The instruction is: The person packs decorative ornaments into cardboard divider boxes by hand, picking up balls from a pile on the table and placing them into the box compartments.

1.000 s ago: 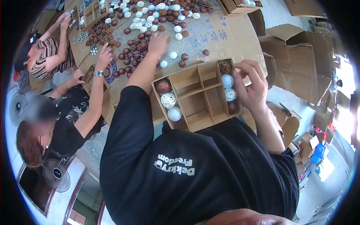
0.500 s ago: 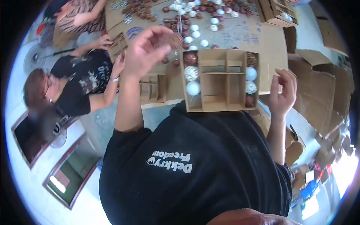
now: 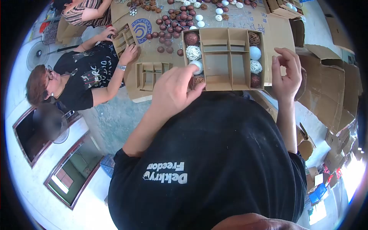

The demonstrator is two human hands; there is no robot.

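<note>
A cardboard divided box point(image 3: 217, 80) sits against my front at the table's edge. Its left column holds a dark red glittery ball point(image 3: 191, 38), a white string ball point(image 3: 193, 53), a white ball point(image 3: 196, 67) and a brown woven ball point(image 3: 198, 80). My left hand point(image 3: 172, 87) is closed around the brown woven ball at the near end of that column. In the right column are another woven ball point(image 3: 254, 38), a pale ball point(image 3: 255, 53), a string ball point(image 3: 255, 66) and a dark red ball point(image 3: 255, 80). My right hand point(image 3: 287, 74) is open beside the box, fingers loosely curled.
Loose dark red balls point(image 3: 176, 25) and white balls point(image 3: 199, 18) lie on the cardboard-covered table point(image 3: 264, 46). A smaller divided box point(image 3: 143, 78) stands left. A co-worker point(image 3: 88, 73) handles another box point(image 3: 124, 38). Cardboard sheets point(image 3: 322, 84) lean at the right.
My left hand has come down from above the table with the brown woven ball into the near left end of the box. The box appears higher in view.
</note>
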